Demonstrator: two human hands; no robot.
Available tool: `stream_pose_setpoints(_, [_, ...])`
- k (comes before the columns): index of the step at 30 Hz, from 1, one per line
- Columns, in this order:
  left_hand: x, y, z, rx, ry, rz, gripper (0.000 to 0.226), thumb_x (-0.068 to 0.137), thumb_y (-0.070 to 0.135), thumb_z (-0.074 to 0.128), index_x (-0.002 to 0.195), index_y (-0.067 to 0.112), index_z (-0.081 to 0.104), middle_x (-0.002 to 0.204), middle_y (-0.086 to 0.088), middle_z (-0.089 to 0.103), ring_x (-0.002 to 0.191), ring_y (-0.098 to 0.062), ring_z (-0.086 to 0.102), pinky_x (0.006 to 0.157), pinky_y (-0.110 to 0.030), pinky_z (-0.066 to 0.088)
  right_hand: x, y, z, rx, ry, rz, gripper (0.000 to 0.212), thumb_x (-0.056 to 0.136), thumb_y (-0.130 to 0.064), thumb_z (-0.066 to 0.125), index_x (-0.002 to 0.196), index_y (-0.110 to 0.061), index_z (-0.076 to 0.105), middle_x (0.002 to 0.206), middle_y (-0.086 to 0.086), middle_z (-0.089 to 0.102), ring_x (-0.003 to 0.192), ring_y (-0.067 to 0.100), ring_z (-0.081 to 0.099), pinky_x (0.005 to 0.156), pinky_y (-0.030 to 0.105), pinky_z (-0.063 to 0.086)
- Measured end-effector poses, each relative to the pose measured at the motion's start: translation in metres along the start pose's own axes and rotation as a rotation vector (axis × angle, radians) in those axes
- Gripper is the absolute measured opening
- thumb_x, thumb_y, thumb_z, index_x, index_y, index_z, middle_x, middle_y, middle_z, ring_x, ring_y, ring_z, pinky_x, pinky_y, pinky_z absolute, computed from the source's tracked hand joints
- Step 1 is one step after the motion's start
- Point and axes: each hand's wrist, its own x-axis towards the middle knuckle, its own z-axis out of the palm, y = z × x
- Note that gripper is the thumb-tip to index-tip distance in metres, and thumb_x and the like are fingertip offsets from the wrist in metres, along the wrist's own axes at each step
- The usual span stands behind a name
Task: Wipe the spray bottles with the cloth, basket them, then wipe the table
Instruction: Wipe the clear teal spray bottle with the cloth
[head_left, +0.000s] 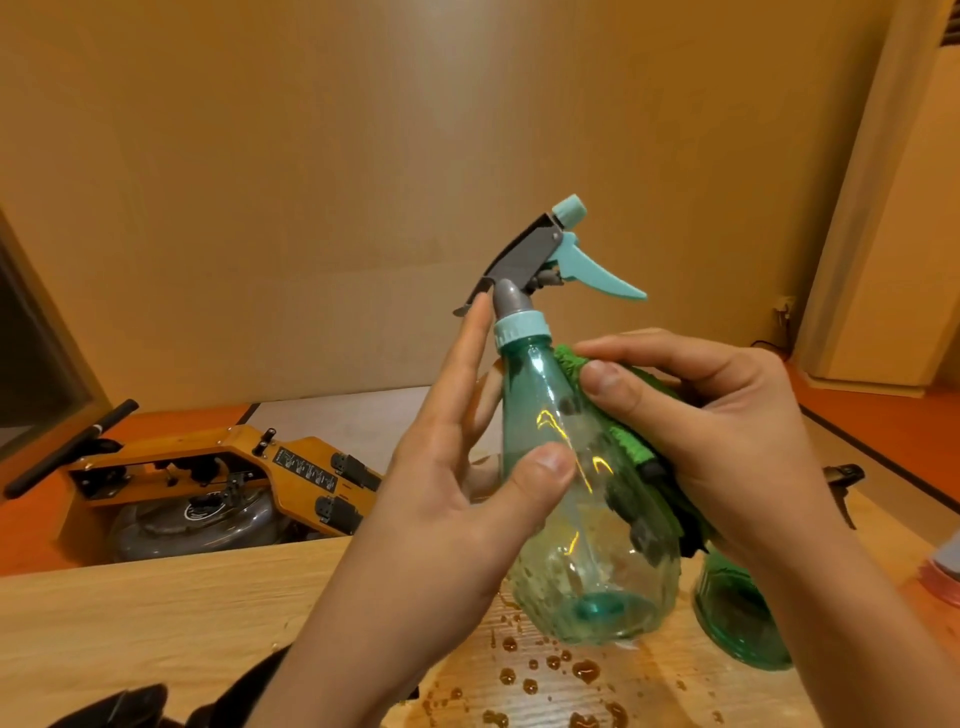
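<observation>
Wiping step in hand: the left hand (457, 514) pinched the spray bottle (571, 519) between thumb and straight fingers, holding it tilted between both hands. The right hand (727, 431) clamped the green cloth (631, 447) against the bottle's side with thumb and curled fingers. The next move probably called for turning the bottle to reach unwiped faces. A second bottle (737, 618) waited under the right wrist, with droplets (584, 670) below.

Spray bottle (571, 519) over table (156, 613), cloth (631, 444) against its right side, second bottle (737, 623) further right.
</observation>
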Motion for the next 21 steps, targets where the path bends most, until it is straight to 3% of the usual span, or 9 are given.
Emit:
stream_pose_setpoints(4, [0.0012, 0.0009, -0.0014, 0.038, 0.113, 0.089, 0.080, 0.083, 0.025, 0.073, 0.141, 0.069, 0.040, 0.149, 0.027, 0.052, 0.134, 0.004, 0.053, 0.099, -0.040, 0.056, -0.0017, -0.0015, -0.0005, -0.083, -0.038, -0.104, 0.012, 0.081, -0.014, 0.077, 0.091, -0.018, 0.082, 0.091, 0.001, 0.077, 0.086, 0.012, 0.073, 0.072, 0.022, 0.056])
stream_pose_setpoints(8, [0.0040, 0.0006, -0.0056, -0.027, 0.217, 0.107, 0.068, 0.081, 0.030, 0.072, 0.136, 0.066, 0.050, 0.143, 0.015, 0.062, 0.132, -0.006, 0.058, 0.103, -0.042, 0.054, -0.0048, -0.0058, -0.0014, -0.160, -0.097, -0.188, 0.013, 0.081, -0.016, 0.076, 0.093, -0.018, 0.080, 0.093, -0.002, 0.077, 0.091, 0.014, 0.073, 0.073, 0.020, 0.056])
stream_pose_setpoints(12, [0.0019, -0.0006, -0.0028, -0.008, 0.193, 0.116, 0.055, 0.086, 0.044, 0.073, 0.135, 0.061, 0.054, 0.137, 0.009, 0.067, 0.130, -0.021, 0.062, 0.106, -0.052, 0.050, -0.0061, -0.0099, -0.0011, -0.161, -0.057, -0.197, 0.013, 0.080, -0.017, 0.077, 0.092, -0.020, 0.080, 0.093, -0.001, 0.077, 0.089, 0.014, 0.073, 0.065, 0.018, 0.057])
stream_pose_setpoints(16, [-0.0001, -0.0015, 0.0010, 0.074, 0.118, 0.060, 0.049, 0.084, 0.061, 0.061, 0.133, 0.062, 0.056, 0.124, -0.007, 0.061, 0.125, -0.032, 0.059, 0.102, -0.068, 0.049, -0.0038, -0.0070, -0.0029, -0.144, -0.017, -0.157, 0.013, 0.081, -0.017, 0.076, 0.094, -0.018, 0.080, 0.093, -0.002, 0.078, 0.091, 0.014, 0.074, 0.074, 0.019, 0.056])
stream_pose_setpoints(19, [0.0001, -0.0001, 0.0009, 0.068, 0.051, 0.062, 0.047, 0.089, 0.049, 0.066, 0.134, 0.062, 0.056, 0.124, 0.012, 0.071, 0.121, -0.016, 0.066, 0.107, -0.052, 0.052, -0.0004, -0.0043, -0.0061, -0.116, 0.012, -0.112, 0.011, 0.082, -0.014, 0.077, 0.092, -0.017, 0.081, 0.090, -0.001, 0.078, 0.087, 0.012, 0.074, 0.073, 0.020, 0.055])
stream_pose_setpoints(21, [-0.0001, 0.0011, 0.0001, 0.016, 0.020, 0.037, 0.050, 0.090, 0.031, 0.068, 0.133, 0.056, 0.060, 0.118, 0.011, 0.074, 0.117, -0.020, 0.069, 0.103, -0.047, 0.055, 0.0011, -0.0042, -0.0086, -0.130, 0.004, -0.114, 0.011, 0.082, -0.013, 0.077, 0.092, -0.017, 0.081, 0.090, 0.000, 0.078, 0.087, 0.012, 0.074, 0.073, 0.021, 0.055])
